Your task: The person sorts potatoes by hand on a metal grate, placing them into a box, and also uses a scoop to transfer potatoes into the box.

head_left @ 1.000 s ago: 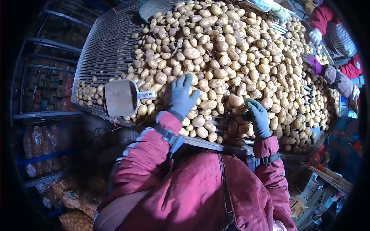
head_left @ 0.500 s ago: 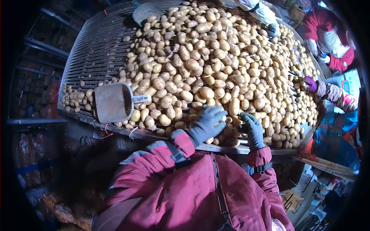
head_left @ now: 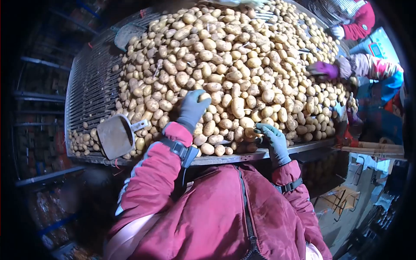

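A large heap of potatoes (head_left: 234, 78) covers a slatted metal sorting table (head_left: 89, 93) in front of me. My left hand (head_left: 191, 109), in a grey-green glove, is closed around a potato (head_left: 203, 97) over the heap, left of centre. Close to the near edge is my right hand (head_left: 275, 142), also gloved, with fingers and thumb curled at the end of another potato (head_left: 248, 133). The fingers partly hide the contact there. Smaller potatoes lie all around both hands.
A scoop (head_left: 116, 136) with a pale handle rests at the table's near left. Another scoop (head_left: 128, 35) lies at the far left. At right, a co-worker's purple-gloved hand (head_left: 324, 70) reaches into the heap; another person's red sleeve (head_left: 362, 22) shows behind.
My left hand has moved left and away from the near edge, now with a potato in it. My right hand stays near the edge. The view has shifted, and the purple-gloved hand reaches farther in.
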`<state>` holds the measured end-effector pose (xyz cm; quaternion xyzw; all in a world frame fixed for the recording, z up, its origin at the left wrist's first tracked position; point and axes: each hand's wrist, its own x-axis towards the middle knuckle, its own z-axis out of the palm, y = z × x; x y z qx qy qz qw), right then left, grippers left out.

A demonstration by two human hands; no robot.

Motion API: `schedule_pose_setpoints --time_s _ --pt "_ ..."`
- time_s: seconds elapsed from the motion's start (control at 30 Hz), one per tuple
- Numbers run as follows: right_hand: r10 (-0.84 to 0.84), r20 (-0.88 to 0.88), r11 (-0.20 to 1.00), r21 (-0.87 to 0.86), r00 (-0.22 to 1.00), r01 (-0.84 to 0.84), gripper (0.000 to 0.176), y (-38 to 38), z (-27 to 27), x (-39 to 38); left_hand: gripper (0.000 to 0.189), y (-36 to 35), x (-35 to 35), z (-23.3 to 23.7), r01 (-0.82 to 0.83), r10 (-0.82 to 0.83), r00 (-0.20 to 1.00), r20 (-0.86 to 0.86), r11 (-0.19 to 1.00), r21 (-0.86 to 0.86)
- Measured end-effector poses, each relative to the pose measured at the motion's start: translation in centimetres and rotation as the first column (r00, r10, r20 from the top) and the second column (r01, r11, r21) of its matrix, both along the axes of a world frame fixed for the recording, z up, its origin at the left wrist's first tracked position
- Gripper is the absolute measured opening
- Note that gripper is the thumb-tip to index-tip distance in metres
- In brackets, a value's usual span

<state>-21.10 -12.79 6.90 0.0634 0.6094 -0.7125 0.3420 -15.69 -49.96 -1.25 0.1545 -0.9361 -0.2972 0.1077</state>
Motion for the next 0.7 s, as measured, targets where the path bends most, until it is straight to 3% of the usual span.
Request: schedule_pose_setpoints --time_s 0.03,0.07,0.1,0.13,0.17,0.2,0.23,0.3,0.37,0.4,0.47,0.5,0.53,0.57,0.6,0.67,0.7 --pt "0.034 0.041 0.999 0.012 0.999 -0.035 0.037 -0.3 1.2 -0.1 0.04 2.5 -0.3 6.4 -0.162 0.139 0.987 0.084 0.83 0.534" --pt "0.069 0.085 0.997 0.024 0.994 -0.071 0.04 -0.3 1.8 -0.2 0.039 5.0 -0.3 10.2 -0.099 0.157 0.988 -0.001 0.627 0.773" --pt "0.351 -0.391 0.929 0.257 0.851 -0.265 0.048 1.0 -4.2 -0.6 0.04 7.0 -0.3 12.2 -0.001 0.011 1.0 -0.007 0.635 0.773" --pt "0.339 -0.387 0.934 0.251 0.858 -0.256 0.048 0.5 -3.0 -0.7 0.042 8.9 -0.2 14.0 0.095 -0.133 0.991 -0.013 0.627 0.774" --pt "0.186 0.027 0.981 -0.063 0.982 -0.184 0.05 -1.1 0.0 -1.0 0.042 11.3 -0.2 17.8 0.173 -0.204 0.979 -0.027 0.747 0.641" --pt "0.123 0.466 0.951 -0.309 0.876 0.031 0.052 -2.0 1.8 -1.0 0.043 13.1 -0.4 20.4 0.254 -0.276 0.961 -0.029 0.835 0.488" --pt "0.054 0.494 0.948 -0.297 0.868 0.11 0.051 -2.0 2.1 -0.9 0.049 13.5 -1.1 19.6 0.238 -0.245 0.969 -0.032 0.891 0.388" --pt "0.107 0.444 0.955 -0.296 0.89 0.033 0.046 -0.5 1.4 -1.5 0.054 13.2 -2.7 16.0 0.218 -0.217 0.976 -0.037 0.935 0.278" --pt "0.101 0.42 0.963 -0.269 0.902 0.017 0.045 0.4 1.1 -1.7 0.074 12.6 -4.0 11.1 0.075 -0.091 0.978 0.185 0.993 0.091" --pt "0.098 0.421 0.959 -0.283 0.902 0.028 0.043 0.7 1.2 -1.8 0.075 13.9 -4.6 10.3 0.148 -0.081 0.957 0.277 0.961 -0.233" --pt "0.089 0.423 0.953 -0.299 0.902 0.046 0.041 1.5 1.8 -2.3 0.071 15.0 -4.5 9.4 0.037 -0.022 0.967 0.253 0.998 -0.056" --pt "0.117 0.452 0.958 -0.286 0.884 0.02 0.041 1.8 2.5 -2.8 0.071 14.4 -4.7 7.9 0.043 -0.027 0.966 0.256 0.997 -0.057" --pt "0.146 0.484 0.961 -0.275 0.863 -0.008 0.041 2.3 2.8 -3.0 0.068 12.7 -4.6 4.7 -0.067 -0.008 0.964 0.264 0.959 0.275" --pt "0.187 0.46 0.952 -0.302 0.868 -0.046 0.045 2.8 2.5 -3.2 0.065 10.8 -4.5 1.6 -0.173 0.011 0.961 0.277 0.804 0.569" --pt "0.186 0.462 0.951 -0.306 0.867 -0.041 0.045 2.9 2.0 -3.3 0.063 9.8 -4.5 0.3 -0.26 0.024 0.955 0.297 0.551 0.793" --pt "0.179 0.485 0.92 -0.39 0.856 0.028 0.051 2.9 1.1 -3.3 0.061 10.9 -4.9 5.6 -0.331 0.041 0.944 0.329 0.154 0.931" --pt "0.208 0.491 0.921 -0.391 0.846 0.001 0.056 2.9 1.2 -3.5 0.06 12.3 -5.0 7.6 -0.22 -0.046 0.966 0.254 0.362 0.906"
